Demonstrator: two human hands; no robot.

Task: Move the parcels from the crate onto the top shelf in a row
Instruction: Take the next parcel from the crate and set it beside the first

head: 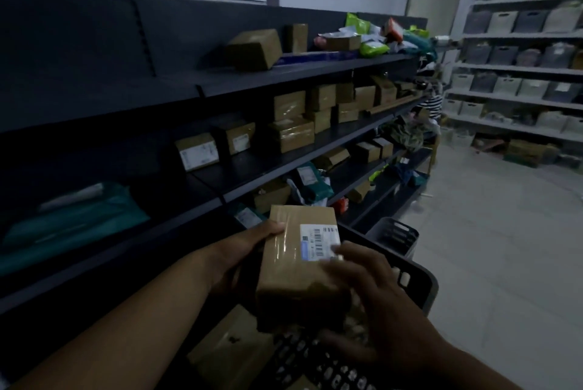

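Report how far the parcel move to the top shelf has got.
Done: brown boxes already sit on the top shelf, loosely rather than in a neat row. In hand: the left hand and right hand hold a labelled parcel above the crate. Left: shelving it, plus another box lower down.

Parcel (296, 263): we are seeing brown cardboard, matt, wrapped with glossy clear tape that is catching the light.
Label (319, 242): we are looking at smooth white paper printed with a barcode.
Crate (419, 282): we are noting dark moulded plastic, dull, with perforated walls.
Top shelf (315, 69): we are seeing dark painted metal, matt and smooth.
Mailer bags (372, 48): we are reading these as glossy plastic film, green and white.
Floor (504, 263): we are seeing pale tiles, smooth.
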